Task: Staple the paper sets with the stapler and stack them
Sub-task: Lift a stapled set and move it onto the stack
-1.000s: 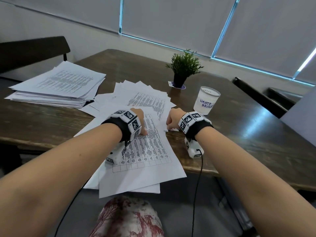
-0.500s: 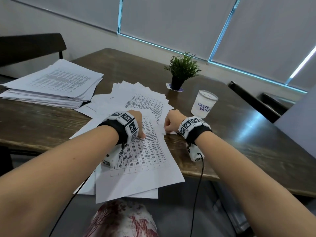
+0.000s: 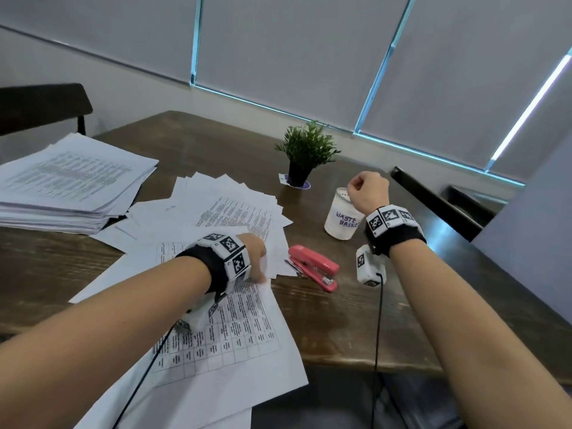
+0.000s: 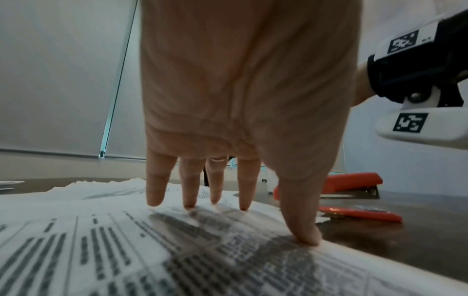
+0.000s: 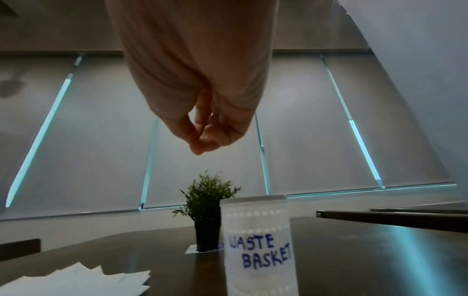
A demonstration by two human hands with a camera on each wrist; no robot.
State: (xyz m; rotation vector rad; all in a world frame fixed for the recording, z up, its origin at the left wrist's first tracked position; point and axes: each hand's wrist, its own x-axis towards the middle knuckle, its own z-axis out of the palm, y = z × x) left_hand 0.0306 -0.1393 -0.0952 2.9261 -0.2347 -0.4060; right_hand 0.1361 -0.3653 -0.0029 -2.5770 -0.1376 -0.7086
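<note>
A printed paper set point(image 3: 235, 323) lies at the table's near edge and overhangs it. My left hand point(image 3: 257, 258) presses on it with straight, spread fingers point(image 4: 244, 200), thumb near the sheet's right edge. The pink stapler point(image 3: 312, 266) lies just right of that hand, untouched, its jaws apart point(image 4: 354, 183). My right hand point(image 3: 366, 190) hovers over the white cup marked "WASTE BASKET" point(image 3: 340, 224), thumb and fingertips pinched together point(image 5: 200, 140). Nothing shows between them. More loose sheets point(image 3: 229, 205) fan out behind the set.
A tall stack of printed papers point(image 3: 68, 184) sits at the far left of the dark wooden table point(image 3: 356, 320). A small potted plant point(image 3: 306, 150) stands behind the cup. Dark chairs point(image 3: 442, 202) flank the table on the right and far left.
My right hand has lifted from the paper's corner and moved back and right, up over the waste cup. The stapler now shows where it was. My left hand stays on the paper.
</note>
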